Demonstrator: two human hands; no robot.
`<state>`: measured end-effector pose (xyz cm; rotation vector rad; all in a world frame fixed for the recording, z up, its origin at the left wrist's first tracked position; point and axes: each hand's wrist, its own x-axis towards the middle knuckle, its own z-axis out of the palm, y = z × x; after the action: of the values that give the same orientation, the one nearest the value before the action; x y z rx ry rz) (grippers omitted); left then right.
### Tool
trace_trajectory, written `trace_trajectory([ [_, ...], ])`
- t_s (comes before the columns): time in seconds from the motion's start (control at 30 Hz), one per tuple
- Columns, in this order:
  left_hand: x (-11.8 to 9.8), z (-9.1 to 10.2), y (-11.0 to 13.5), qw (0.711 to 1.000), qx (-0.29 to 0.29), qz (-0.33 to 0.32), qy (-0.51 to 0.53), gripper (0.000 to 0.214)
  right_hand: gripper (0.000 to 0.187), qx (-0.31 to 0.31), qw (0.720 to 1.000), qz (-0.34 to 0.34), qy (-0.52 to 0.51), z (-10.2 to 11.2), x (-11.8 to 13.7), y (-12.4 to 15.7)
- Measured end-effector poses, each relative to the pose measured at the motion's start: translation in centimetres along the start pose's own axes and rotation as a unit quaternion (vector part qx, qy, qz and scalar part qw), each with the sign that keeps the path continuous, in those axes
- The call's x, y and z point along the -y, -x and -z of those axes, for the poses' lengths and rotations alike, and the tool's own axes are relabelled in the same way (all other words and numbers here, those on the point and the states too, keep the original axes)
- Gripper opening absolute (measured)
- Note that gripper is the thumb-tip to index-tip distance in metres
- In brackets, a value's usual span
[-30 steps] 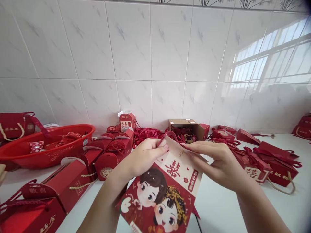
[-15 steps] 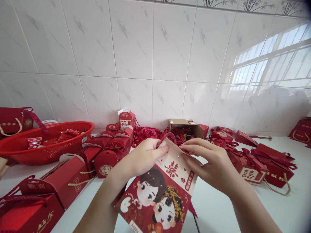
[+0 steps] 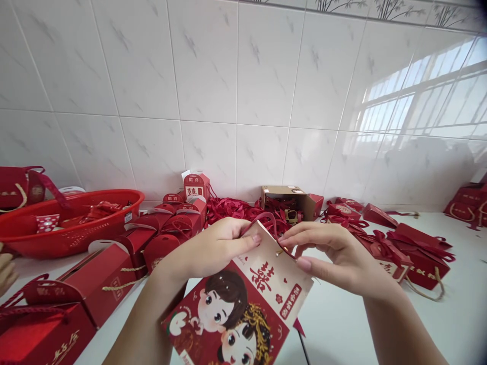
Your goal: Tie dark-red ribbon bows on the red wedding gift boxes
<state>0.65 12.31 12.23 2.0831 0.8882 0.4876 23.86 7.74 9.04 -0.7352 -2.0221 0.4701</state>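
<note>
A red and cream paper gift bag with a cartoon couple and a double-happiness character is tilted in front of me. My left hand grips its upper left edge, thumb on the front face and fingers behind. A dark red ribbon handle loops above the bag's top edge. My right hand is at the upper right corner, fingers closed around the ribbon beside a small gold-coloured fitting. Its fingertips partly cover the ribbon there. A ribbon end shows below the bag's right side.
A red plastic basket with wrapped sweets stands left, behind a row of red gift boxes. Red ribbons lie heaped by the wall beside a cardboard box. More red boxes stand right. Another person's hand shows at the left edge.
The bag has shifted slightly left and down. My right thumb has moved down and away from the index finger, and the gold-coloured fitting now shows more clearly.
</note>
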Motion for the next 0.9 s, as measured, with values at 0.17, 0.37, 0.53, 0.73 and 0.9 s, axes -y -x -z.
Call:
trace_trajectory([
  [0.17, 0.1, -0.2, -0.1, 0.999, -0.025, -0.01, -0.024, 0.034, 0.016, -0.006, 0.998, -0.059, 0.028, -0.3, 0.6, -0.2],
  [0.37, 0.6, 0.0, -0.9, 0.999, -0.009, -0.023, -0.039, 0.035, 0.03, -0.125, 0.979, -0.158, 0.019, 0.1, -1.2, -0.8],
  [0.53, 2.1, 0.0, -2.7, 0.998, 0.026, -0.037, -0.053, 0.031, 0.034, -0.275, 0.944, -0.182, -0.018, 0.6, -3.4, -1.1],
  [0.73, 5.3, -0.6, -5.6, 0.996, 0.055, 0.03, -0.058, 0.024, 0.032, -0.277, 0.948, -0.157, -0.019, 0.3, -3.0, -1.4],
  [0.9, 5.6, 0.0, -5.3, 0.994, 0.06, 0.042, -0.079, 0.027, 0.031, -0.309, 0.933, -0.158, -0.097, 0.0, -3.4, -1.4],
])
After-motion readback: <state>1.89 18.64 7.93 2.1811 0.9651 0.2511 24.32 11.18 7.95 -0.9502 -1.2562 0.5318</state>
